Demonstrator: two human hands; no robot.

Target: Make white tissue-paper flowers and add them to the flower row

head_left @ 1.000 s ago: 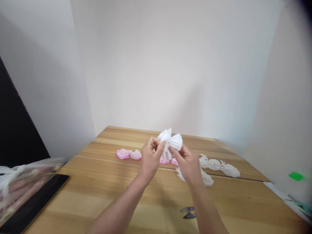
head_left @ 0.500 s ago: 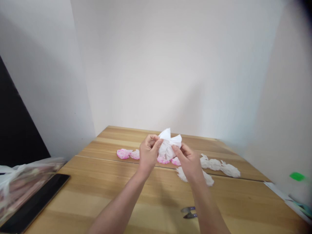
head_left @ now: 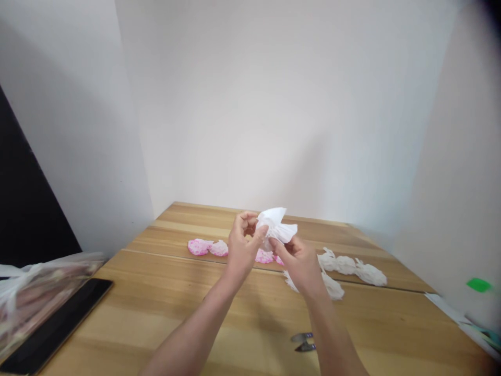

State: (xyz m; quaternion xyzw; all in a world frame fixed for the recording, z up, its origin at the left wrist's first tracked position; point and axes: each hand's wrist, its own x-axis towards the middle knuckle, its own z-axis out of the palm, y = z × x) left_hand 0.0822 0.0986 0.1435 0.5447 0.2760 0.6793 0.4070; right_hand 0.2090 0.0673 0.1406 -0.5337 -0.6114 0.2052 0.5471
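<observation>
Between my hands, above the table, is a gathered piece of white tissue paper (head_left: pixel 273 216) with flared, pointed folds at its top and right. My left hand (head_left: pixel 243 243) pinches its left side, the thumb lying across the front. From the right, my right hand (head_left: pixel 298 257) grips its lower part between thumb and fingers. Behind and below my hands lies a row of pink-and-white crumpled paper pieces (head_left: pixel 200 247), partly hidden by my left hand. White crumpled paper pieces (head_left: pixel 371 273) lie to the right, some behind my right wrist.
Dark-bladed thread snips (head_left: pixel 303 342) lie near my right forearm, their handles hidden. At the left of the wooden table (head_left: pixel 148 313) are a black flat device (head_left: pixel 58 326) and a plastic bag (head_left: pixel 35 292). White sheets (head_left: pixel 450 310) lie at the right edge, beside a wall.
The white tissue paper has turned, its upper flaps now leaning right. Both hands have come closer together, the left moving slightly right and the right thumb slightly left.
</observation>
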